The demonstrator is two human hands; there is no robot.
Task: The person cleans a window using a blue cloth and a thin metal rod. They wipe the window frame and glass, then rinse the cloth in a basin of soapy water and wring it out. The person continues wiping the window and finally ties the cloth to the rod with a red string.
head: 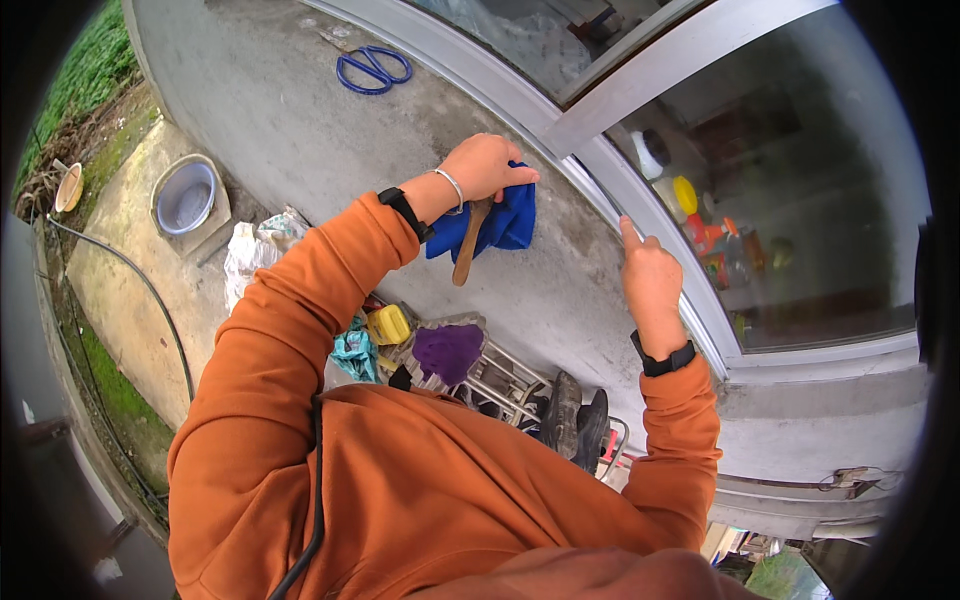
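My left hand (486, 166) grips a blue cloth (517, 217) together with a flat wooden handle (472, 244), which hangs down below the fingers. Whatever the handle's other end carries is hidden by the hand. The cloth droops over the grey concrete ledge (300, 127). To the right, my right hand (652, 277) is at the metal sliding-window track (592, 176), its index finger stretched out along it and the other fingers curled. Its palm is hidden from view. A dark narrow line runs in the track beyond that fingertip.
Blue-handled scissors (375, 70) lie farther along the ledge. Below it stands a metal rack (517, 375) with a purple cloth (448, 352), a yellow container (388, 325) and dark shoes (562, 412). A basin (185, 196) and white plastic bags (255, 251) sit left. Bottles (705, 225) show behind the glass.
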